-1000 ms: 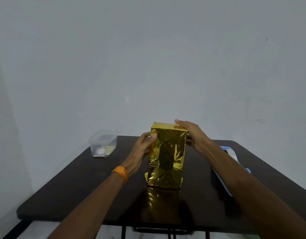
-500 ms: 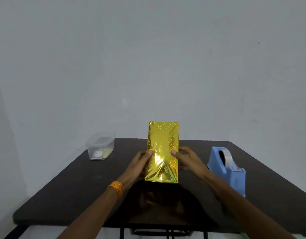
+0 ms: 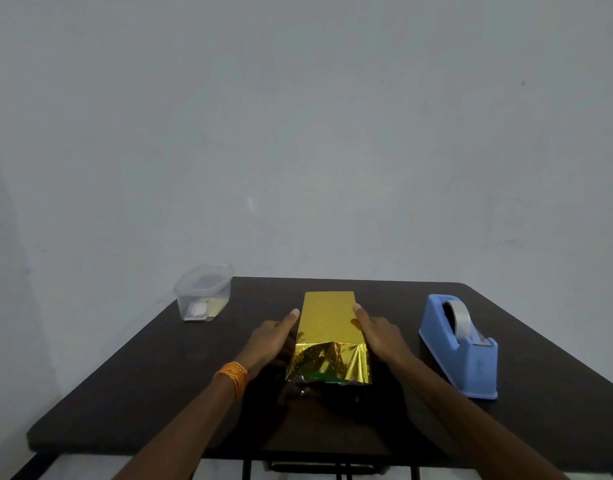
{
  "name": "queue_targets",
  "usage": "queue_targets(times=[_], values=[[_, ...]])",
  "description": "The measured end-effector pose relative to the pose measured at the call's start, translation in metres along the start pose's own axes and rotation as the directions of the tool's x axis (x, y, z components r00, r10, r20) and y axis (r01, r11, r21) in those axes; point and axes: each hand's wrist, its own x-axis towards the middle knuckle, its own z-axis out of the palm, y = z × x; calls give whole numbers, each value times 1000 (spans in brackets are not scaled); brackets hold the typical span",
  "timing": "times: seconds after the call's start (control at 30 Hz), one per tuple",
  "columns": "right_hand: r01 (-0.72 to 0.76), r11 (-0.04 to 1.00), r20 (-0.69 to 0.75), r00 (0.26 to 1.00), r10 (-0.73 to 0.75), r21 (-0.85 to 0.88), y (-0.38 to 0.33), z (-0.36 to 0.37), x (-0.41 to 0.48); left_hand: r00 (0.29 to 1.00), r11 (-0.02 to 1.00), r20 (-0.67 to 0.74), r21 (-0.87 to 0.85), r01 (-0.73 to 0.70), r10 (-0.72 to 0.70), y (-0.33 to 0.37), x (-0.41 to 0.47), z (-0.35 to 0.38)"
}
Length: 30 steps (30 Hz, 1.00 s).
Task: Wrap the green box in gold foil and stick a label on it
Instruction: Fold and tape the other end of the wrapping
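Note:
The box wrapped in gold foil (image 3: pixel 327 327) lies flat on the dark table (image 3: pixel 159 368), long axis pointing away from me. Its near end has loose, crinkled foil, and a sliver of green shows at the bottom edge. My left hand (image 3: pixel 272 339) rests against the box's left side with straight fingers. My right hand (image 3: pixel 377 334) lies against the right side the same way. No label is visible on the box.
A blue tape dispenser (image 3: pixel 461 344) with a roll of clear tape stands to the right of the box. A clear lidded plastic container (image 3: pixel 204 292) with small items inside sits at the back left corner. A plain wall rises behind the table.
The box stood upright a second ago, was tilted back toward me, and now lies flat. Both hands slid from its top down to its sides.

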Motion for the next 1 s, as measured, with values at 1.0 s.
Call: queue_targets(times=[1.0], values=[[394, 872, 27, 907, -419, 289, -42, -51, -6, 978, 813, -156, -546, -203, 139, 101, -14, -37]])
